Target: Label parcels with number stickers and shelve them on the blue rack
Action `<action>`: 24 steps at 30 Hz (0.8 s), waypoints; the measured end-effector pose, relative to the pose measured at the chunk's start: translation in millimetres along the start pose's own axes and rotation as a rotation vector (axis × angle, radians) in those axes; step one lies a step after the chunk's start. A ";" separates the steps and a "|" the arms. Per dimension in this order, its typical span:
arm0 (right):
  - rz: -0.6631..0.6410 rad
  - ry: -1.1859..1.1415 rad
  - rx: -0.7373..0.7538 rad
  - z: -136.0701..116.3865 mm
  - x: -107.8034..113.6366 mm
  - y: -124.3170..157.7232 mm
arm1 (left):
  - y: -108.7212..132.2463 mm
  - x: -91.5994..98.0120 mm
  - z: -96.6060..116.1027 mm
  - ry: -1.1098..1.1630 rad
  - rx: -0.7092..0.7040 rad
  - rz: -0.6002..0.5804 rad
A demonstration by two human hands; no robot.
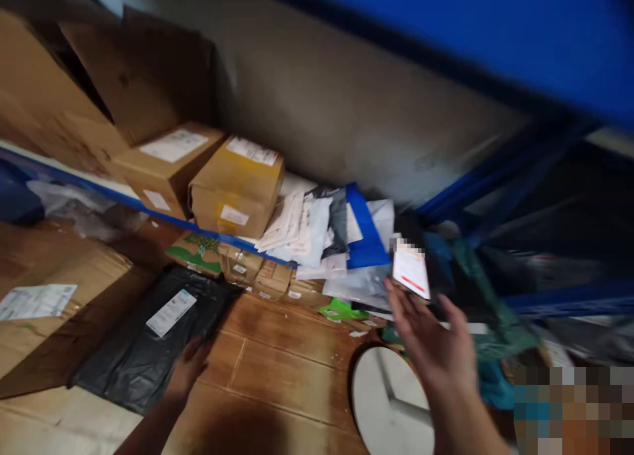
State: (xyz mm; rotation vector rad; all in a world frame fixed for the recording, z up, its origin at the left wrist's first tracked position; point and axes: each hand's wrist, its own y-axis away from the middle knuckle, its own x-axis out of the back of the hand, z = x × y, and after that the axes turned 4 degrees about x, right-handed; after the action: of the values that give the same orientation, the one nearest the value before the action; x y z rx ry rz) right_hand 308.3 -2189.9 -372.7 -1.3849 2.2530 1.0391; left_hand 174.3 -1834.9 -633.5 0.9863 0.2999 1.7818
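Note:
A phone point(411, 271) with a lit white screen is held in my right hand point(436, 339), the fingers along its left and lower side and the thumb to its right. The screen's top is pixelated. At lower left, my left hand point(187, 369) is at the right edge of a flat black plastic parcel point(123, 356) with a white label point(171, 312). Its fingers are blurred, so whether they grip the edge or only rest there is unclear. The parcel slants in front of a large cardboard box point(74, 336).
Two taped boxes point(235, 184) and a pile of mailer bags point(302, 227) lie on a blue-edged shelf point(123, 201). Small cartons point(272, 279) sit below it. A round white disc with a dark rim point(381, 395) is by my right forearm. A blue beam point(495, 39) crosses overhead.

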 end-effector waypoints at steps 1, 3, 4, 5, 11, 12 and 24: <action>0.020 0.085 0.032 9.9 14.5 10.8 | -27.8 -11.8 0.8 -0.035 -0.023 0.010; -0.033 0.219 0.043 46.8 46.1 26.8 | -78.6 -33.1 4.9 -0.155 -0.104 0.042; -0.130 0.300 0.017 76.0 62.1 29.0 | -100.5 -41.3 7.3 -0.235 -0.167 0.060; -0.228 0.402 -0.015 112.3 77.2 26.1 | -119.8 -47.3 9.4 -0.325 -0.246 0.071; -0.317 0.907 -0.042 362.3 117.2 -71.9 | -196.8 -46.1 19.3 -0.789 -0.668 0.049; -0.279 0.932 -0.002 388.4 115.6 -91.0 | -203.6 -43.2 20.4 -0.836 -0.691 0.038; -0.015 0.928 0.341 489.5 117.0 -177.1 | -192.8 -28.0 -13.9 -0.676 -0.593 -0.044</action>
State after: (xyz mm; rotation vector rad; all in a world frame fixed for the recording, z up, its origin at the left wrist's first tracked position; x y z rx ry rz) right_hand 348.0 -1966.2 -855.4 -1.9520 2.8005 -0.0877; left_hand 295.4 -1771.5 -773.1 1.0538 -0.5928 1.2746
